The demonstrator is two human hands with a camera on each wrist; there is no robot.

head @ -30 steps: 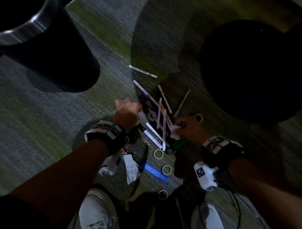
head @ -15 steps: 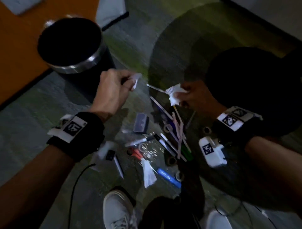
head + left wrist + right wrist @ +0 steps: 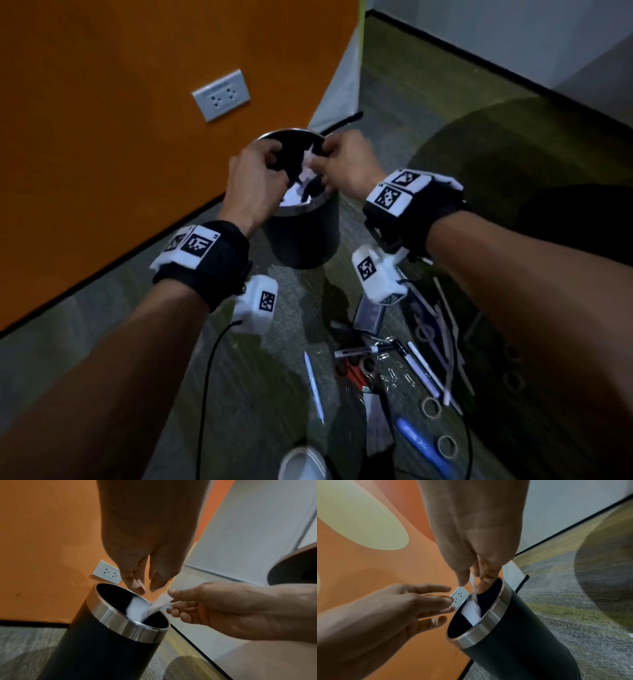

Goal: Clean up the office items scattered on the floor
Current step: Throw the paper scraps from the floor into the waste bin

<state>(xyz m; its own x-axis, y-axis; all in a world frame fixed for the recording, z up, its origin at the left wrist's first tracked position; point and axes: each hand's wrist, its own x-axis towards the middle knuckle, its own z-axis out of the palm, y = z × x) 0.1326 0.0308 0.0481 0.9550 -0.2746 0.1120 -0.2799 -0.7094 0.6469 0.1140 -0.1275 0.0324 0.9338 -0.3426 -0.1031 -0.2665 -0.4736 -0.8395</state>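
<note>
Both hands hover over the black bin [image 3: 301,236] so scraps fall inside. The right hand [image 3: 223,609] pinches a white paper scrap [image 3: 161,603] at the bin's rim; the left hand [image 3: 412,605], fingers straight, holds nothing. Pens [image 3: 421,370] lie on the floor near the bin.

Black bin [image 3: 303,240], silver rim; orange wall [image 3: 102,102]

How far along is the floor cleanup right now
Early. White paper already lies in the bin. The right hand pinches a paper scrap over the bin's mouth; the left hand hovers open. Pens, tape rings and a blue marker remain on the carpet.
</note>
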